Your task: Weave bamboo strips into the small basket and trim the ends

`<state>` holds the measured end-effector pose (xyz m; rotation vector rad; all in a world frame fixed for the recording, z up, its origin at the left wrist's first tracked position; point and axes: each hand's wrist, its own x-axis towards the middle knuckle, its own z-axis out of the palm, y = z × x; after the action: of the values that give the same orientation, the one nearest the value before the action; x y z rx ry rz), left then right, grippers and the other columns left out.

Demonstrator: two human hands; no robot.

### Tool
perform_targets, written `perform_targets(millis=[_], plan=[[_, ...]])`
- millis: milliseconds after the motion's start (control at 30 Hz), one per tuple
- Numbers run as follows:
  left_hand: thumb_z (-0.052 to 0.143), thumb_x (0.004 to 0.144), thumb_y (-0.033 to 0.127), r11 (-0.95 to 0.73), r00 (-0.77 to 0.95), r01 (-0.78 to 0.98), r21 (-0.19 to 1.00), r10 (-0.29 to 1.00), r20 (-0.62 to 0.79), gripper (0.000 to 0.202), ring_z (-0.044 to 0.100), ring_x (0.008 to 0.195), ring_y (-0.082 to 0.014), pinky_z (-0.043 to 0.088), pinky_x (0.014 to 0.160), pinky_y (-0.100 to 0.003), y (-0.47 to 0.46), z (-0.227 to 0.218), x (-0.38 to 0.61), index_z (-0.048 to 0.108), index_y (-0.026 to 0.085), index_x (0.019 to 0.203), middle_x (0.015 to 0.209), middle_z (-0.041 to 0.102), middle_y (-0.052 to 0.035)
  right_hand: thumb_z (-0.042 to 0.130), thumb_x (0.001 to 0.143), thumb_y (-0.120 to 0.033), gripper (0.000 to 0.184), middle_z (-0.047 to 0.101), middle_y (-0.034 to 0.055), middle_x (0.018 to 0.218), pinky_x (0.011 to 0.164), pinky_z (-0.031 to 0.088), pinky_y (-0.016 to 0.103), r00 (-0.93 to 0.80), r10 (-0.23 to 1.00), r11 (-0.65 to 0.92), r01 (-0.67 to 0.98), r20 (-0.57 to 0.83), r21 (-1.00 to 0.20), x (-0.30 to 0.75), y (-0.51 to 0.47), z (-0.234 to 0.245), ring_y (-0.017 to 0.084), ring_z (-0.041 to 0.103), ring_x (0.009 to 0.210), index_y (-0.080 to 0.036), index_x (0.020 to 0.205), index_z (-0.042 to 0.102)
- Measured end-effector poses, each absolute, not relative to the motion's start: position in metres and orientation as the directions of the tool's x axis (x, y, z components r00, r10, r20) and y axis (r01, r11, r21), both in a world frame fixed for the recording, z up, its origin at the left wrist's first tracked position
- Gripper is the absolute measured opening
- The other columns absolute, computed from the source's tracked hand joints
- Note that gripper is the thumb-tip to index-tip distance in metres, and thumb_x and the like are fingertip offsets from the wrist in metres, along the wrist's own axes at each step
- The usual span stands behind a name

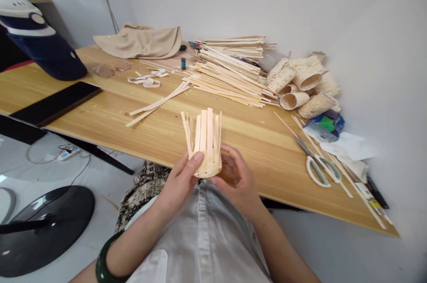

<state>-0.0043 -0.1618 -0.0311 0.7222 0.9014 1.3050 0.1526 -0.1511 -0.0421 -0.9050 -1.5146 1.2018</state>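
A small basket of pale bamboo strips (208, 158) is held between my hands at the table's front edge. Its lower part is woven, and loose strips stand upright from it. My left hand (182, 176) grips its left side, thumb pressed on the woven front. On the other side, my right hand (237, 180) curls around it, with fingertips and thumb touching near the base. The fingers behind the basket are partly hidden. Two or so loose flat strips (156, 107) lie crossed on the wooden table (267, 140) beyond it.
Stacked strips (230, 74) lie at the back, beside woven tubes (302, 80). Scissors (316, 163) and long thin strips are on the right. A tablet-like black slab (56, 100), white ribbon (147, 79), thread spool (183, 63), beige cloth (142, 42) and blue-and-white visor (40, 36) are left.
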Motion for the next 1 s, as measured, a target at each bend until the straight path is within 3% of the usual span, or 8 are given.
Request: perform_targets(millis=[133,300,400,567,767,1000], plan=[[0.084,0.075,0.055,0.169,-0.022,-0.582,0.796,0.975,-0.223,0.062,0.071,0.117,-0.0361,0.061,0.095,-0.044,-0.160,-0.024,0.000,0.073,0.013,0.120,0.119,0.078,-0.0146,0.076,0.085,-0.022,0.061,0.058,0.0094,0.143,0.112,0.052,0.051,-0.214,0.860,0.508,0.275,0.464,-0.816,0.155,-0.154,-0.031,0.029,0.058,0.133,-0.033,0.142,0.055],[0.083,0.077,0.050,0.164,-0.062,-0.547,0.821,0.970,-0.235,0.050,0.074,0.110,-0.0321,0.063,0.088,-0.041,-0.163,-0.019,0.002,0.074,0.016,0.112,0.113,0.080,-0.0093,0.076,0.089,-0.023,0.040,0.067,0.0064,0.115,0.093,0.059,0.046,-0.239,0.726,0.675,0.429,0.645,-0.601,0.147,-0.161,-0.014,0.026,0.066,0.106,-0.034,0.125,0.064],[0.081,0.077,0.056,0.170,-0.061,-0.543,0.822,0.969,-0.241,0.048,0.075,0.105,-0.0312,0.064,0.084,-0.039,-0.165,-0.019,0.003,0.075,0.017,0.103,0.103,0.080,-0.0078,0.073,0.090,-0.022,0.031,0.066,0.0054,0.111,0.086,0.061,0.042,-0.234,0.741,0.663,0.408,0.630,-0.628,0.139,-0.162,-0.009,0.024,0.066,0.100,-0.033,0.118,0.064],[0.076,0.081,0.063,0.166,-0.061,-0.540,0.825,0.970,-0.235,0.058,0.073,0.110,-0.0326,0.064,0.085,-0.041,-0.166,-0.023,0.004,0.072,0.018,0.118,0.111,0.079,-0.0096,0.070,0.088,-0.018,0.024,0.062,0.0050,0.109,0.085,0.060,0.037,-0.263,0.799,0.601,0.340,0.541,-0.723,0.139,-0.161,-0.006,0.021,0.065,0.098,-0.029,0.109,0.064],[0.075,0.084,0.058,0.156,-0.043,-0.488,0.859,0.978,-0.202,0.052,0.071,0.113,-0.0312,0.062,0.087,-0.038,-0.166,-0.021,0.003,0.073,0.018,0.117,0.112,0.079,-0.0094,0.066,0.090,-0.014,0.014,0.059,0.0027,0.102,0.083,0.056,0.032,-0.293,0.826,0.558,0.307,0.481,-0.771,0.145,-0.156,-0.002,0.018,0.062,0.095,-0.025,0.098,0.062],[0.083,0.078,0.053,0.253,0.029,-0.563,0.786,0.957,-0.287,0.054,0.073,0.104,-0.0295,0.063,0.074,-0.033,-0.164,-0.008,0.000,0.073,0.015,0.115,0.111,0.078,-0.0100,0.063,0.090,-0.010,0.014,0.059,0.0032,0.103,0.090,0.053,0.032,-0.302,0.808,0.587,0.322,0.507,-0.743,0.145,-0.157,-0.004,0.017,0.063,0.099,-0.024,0.089,0.063]])
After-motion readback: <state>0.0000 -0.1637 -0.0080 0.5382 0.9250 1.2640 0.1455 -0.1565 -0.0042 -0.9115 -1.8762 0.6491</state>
